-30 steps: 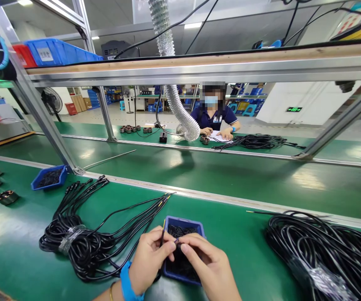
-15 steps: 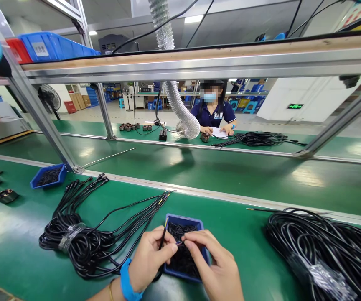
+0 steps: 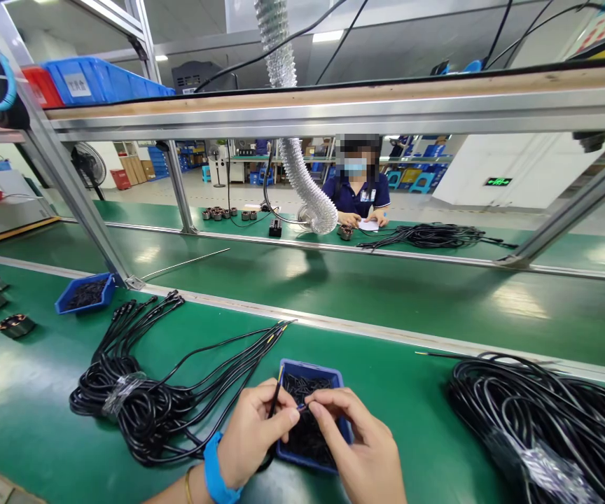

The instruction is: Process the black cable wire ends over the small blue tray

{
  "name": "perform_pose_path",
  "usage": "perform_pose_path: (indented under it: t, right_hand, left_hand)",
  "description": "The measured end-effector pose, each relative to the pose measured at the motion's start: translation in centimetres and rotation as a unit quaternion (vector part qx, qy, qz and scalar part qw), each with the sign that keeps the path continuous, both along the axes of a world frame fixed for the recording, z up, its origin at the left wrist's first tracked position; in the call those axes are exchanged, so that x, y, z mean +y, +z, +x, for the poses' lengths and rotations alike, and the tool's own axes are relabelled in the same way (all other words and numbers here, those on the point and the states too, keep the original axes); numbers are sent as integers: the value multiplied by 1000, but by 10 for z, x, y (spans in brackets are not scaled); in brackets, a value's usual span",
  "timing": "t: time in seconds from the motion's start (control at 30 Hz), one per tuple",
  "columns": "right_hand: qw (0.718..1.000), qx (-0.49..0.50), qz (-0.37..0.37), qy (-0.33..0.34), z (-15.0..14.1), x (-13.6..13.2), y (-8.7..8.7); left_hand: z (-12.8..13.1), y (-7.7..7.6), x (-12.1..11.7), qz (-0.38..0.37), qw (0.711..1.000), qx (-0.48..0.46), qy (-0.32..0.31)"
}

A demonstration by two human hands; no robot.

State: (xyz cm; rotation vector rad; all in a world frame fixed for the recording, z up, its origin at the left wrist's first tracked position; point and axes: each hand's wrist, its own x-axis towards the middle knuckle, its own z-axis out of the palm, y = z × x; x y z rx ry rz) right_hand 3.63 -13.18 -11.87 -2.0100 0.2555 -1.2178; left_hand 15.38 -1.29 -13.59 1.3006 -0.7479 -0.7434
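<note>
A thin black round cable (image 3: 275,397) is in the left hand (image 3: 253,434), in front of the person and above a tray. Its yellow tip (image 3: 281,372) pokes up past the fingers. The left finger and thumb are pinched on it. The right hand (image 3: 355,441) has its finger and thumb pressed together on a tiny bluish wire (image 3: 301,407) that runs between the two hands. I can't tell if a small black piece is pinched there too.

A second ago the fingertips of both hands were closer together. Now there is a little gap, and more of the bluish wire shows. I think this means the hands are busy with the same spot, and that the wire is now easier to get at.

Under the hands sits a blue plastic tray (image 3: 313,369) with lots of small black pieces (image 3: 302,386) in it. Farther left, a second blue plastic tray (image 3: 86,306) has small black bits (image 3: 86,292) in it too.

On the left is a big black cable bundle (image 3: 139,413), tied with clear wrap (image 3: 124,395). Another black cable heap (image 3: 533,406) lies on the right. Round metal parts with copper (image 3: 15,325) are at the far left. Across the green table, a person in dark blue (image 3: 360,199) holds white paper (image 3: 370,225).
</note>
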Motion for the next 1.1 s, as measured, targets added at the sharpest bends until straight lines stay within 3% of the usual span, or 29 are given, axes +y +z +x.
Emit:
perform_pose_path:
  t: [0.13, 0.3, 0.4, 0.5, 0.6, 0.7, 0.83, 0.93, 1.03, 1.1]
  right_hand:
    - [998, -18, -52, 6, 0, 0, 1]
    - [988, 20, -134, 71, -4, -13, -1]
    - [983, 76, -166, -14, -1, -21, -13]
    - [949, 193, -230, -94, 9, -20, -31]
    - [908, 312, -256, -109, 17, -14, -40]
    - [909, 310, -253, -118, 18, -14, -39]
    - [949, 239, -187, -90, 11, -23, -33]
    - [986, 158, -19, -46, 7, -25, -28]
    - [989, 86, 120, 4, 5, -19, -18]
    - [990, 60, 123, 19, 5, -14, -11]
  left_hand:
    - [1, 0, -1, 0, 1000, 11, -4]
    - [4, 3, -2, 13, 999, 37, 1]
    - [7, 5, -2, 27, 998, 64, 13]
    - [7, 5, -1, 32, 996, 89, 4]
    - [6, 3, -2, 35, 993, 114, -13]
    - [5, 4, -3, 36, 992, 121, -22]
    - [5, 4, -3, 38, 993, 107, -33]
    - [4, 3, -3, 48, 993, 98, -44]
    - [3, 4, -2, 60, 992, 90, -62]
    - [2, 6, -1, 61, 992, 82, -70]
